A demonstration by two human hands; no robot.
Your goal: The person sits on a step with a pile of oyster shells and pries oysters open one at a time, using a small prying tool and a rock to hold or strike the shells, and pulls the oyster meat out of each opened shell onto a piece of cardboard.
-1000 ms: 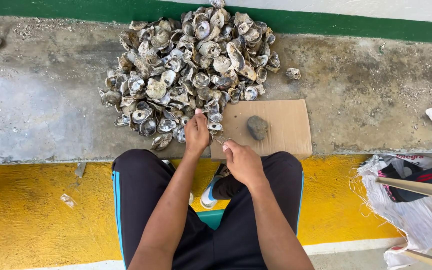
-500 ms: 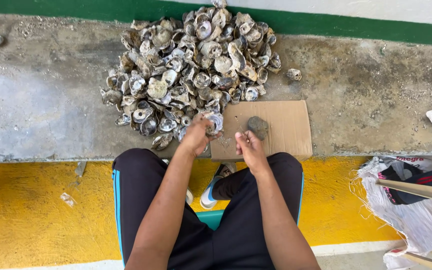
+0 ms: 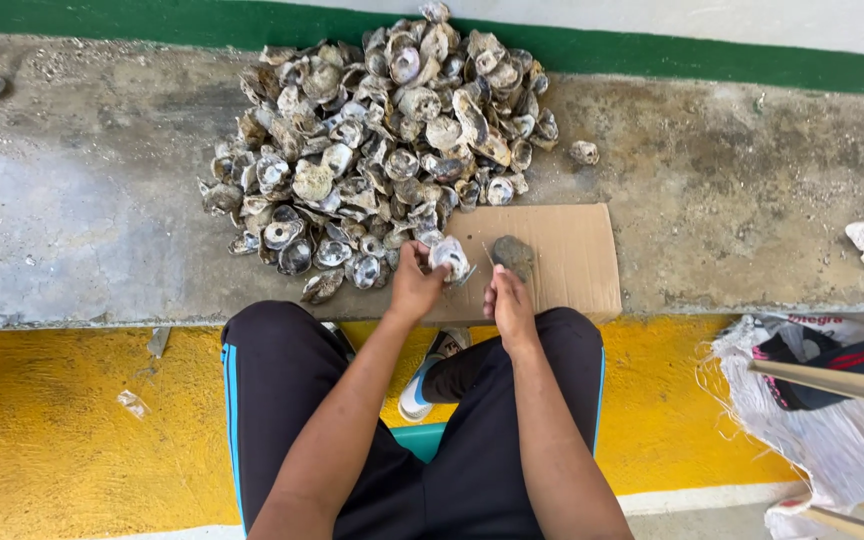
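Observation:
A big heap of grey oyster shells (image 3: 382, 130) lies on a rough concrete ledge (image 3: 82, 210). My left hand (image 3: 414, 285) grips one oyster shell (image 3: 449, 257) at the near edge of the heap, over a piece of brown cardboard (image 3: 572, 255). My right hand (image 3: 509, 303) is closed around a thin metal blade (image 3: 489, 257) whose tip points up beside that shell. A dark grey stone (image 3: 513, 254) rests on the cardboard just beyond my right hand.
Loose shells lie apart: one (image 3: 583, 152) right of the heap, a white piece (image 3: 863, 243) far right. A white sack (image 3: 822, 400) with dark cloth and wooden sticks (image 3: 832, 380) sits at lower right. The floor is yellow (image 3: 42, 430); my black-trousered legs are below.
My left hand has picked a shell off the heap's edge and drawn it onto the cardboard. My right hand moved forward from my lap, bringing the blade up beside the shell.

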